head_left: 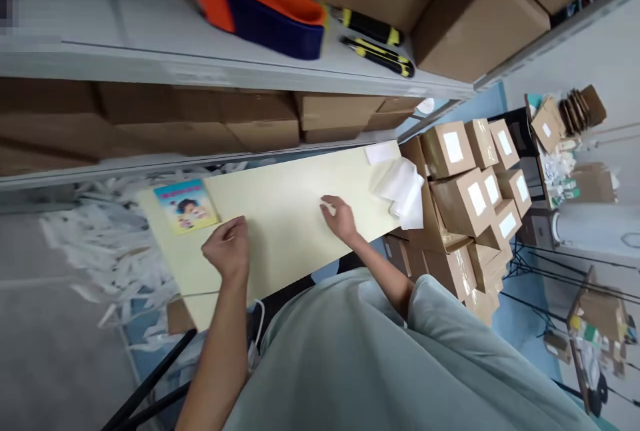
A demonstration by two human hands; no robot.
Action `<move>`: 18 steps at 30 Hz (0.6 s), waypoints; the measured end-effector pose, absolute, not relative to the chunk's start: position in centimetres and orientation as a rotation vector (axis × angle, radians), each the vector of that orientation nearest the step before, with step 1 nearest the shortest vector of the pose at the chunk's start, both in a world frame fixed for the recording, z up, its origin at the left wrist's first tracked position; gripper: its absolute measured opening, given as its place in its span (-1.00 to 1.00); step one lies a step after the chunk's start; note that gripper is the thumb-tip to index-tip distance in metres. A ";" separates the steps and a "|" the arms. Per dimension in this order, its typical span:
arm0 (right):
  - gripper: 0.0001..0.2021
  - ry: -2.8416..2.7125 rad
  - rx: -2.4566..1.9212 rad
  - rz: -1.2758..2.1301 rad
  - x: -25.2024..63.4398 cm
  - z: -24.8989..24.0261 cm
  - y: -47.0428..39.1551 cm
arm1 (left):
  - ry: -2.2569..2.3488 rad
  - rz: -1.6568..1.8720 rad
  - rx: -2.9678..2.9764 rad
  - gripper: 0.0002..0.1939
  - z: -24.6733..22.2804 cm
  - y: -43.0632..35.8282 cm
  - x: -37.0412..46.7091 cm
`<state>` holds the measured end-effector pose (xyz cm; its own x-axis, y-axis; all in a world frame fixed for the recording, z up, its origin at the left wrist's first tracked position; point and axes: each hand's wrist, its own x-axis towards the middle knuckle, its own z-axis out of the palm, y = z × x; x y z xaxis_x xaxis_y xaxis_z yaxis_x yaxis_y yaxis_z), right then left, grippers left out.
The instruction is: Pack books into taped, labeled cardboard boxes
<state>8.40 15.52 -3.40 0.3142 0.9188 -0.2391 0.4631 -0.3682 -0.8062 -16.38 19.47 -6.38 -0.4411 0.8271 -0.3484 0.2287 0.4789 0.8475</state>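
Observation:
A pale yellow narrow tabletop (280, 198) lies before me. My left hand (227, 246) hovers over its left part, fingers curled into a loose fist, and I see nothing in it. Just beyond that hand is a thin booklet (186, 206) with a blue and yellow cover and a cartoon child. Farther right, my right hand (340, 219) is held above the bare tabletop. Its thumb and forefinger are bent with a gap between them, holding nothing. Crumpled thin white sheets (401, 191) lie at the table's right end, beside a small white paper (380, 153).
Across the far side runs a grey shelf (150, 61) bearing an orange and blue tape dispenser (260, 8) and two utility knives (377, 54). Cartons (265, 118) stand beneath it. Labelled boxes (463, 201) are stacked at right. Shredded white scraps (120, 244) heap at left.

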 end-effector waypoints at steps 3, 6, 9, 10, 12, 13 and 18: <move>-0.75 -1.173 -2.060 0.565 19.1 -0.8 11.4 | 1.788 0.820 0.981 -0.84 -4.8 19.0 -6.7; -0.67 -1.050 -2.162 0.333 27.4 -0.1 7.9 | 1.518 0.674 1.257 -0.76 -3.0 18.9 4.3; -0.54 -0.935 -2.342 0.294 32.5 -1.2 5.1 | 1.226 0.425 1.507 -0.69 -2.0 18.4 14.8; -0.44 -0.913 -2.409 0.336 33.5 -1.8 4.2 | 1.189 0.306 1.565 -0.67 -1.9 18.0 17.9; -0.23 -0.899 -2.510 0.468 34.8 -3.0 2.6 | 1.186 0.109 1.627 -0.66 -1.9 16.9 23.0; -0.18 -0.901 -2.534 0.531 35.2 -3.5 1.8 | 1.205 0.066 1.621 -0.71 -1.9 16.4 25.0; -0.33 -0.921 -2.473 0.598 36.7 -3.4 -2.0 | 1.328 0.140 1.486 -0.88 -2.3 16.0 26.7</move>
<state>36.67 -1.96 -3.41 0.6858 0.6866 -0.2415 0.4998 -0.6854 -0.5295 26.72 16.04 -2.32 0.3686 0.7630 -0.5311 0.6353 0.2103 0.7431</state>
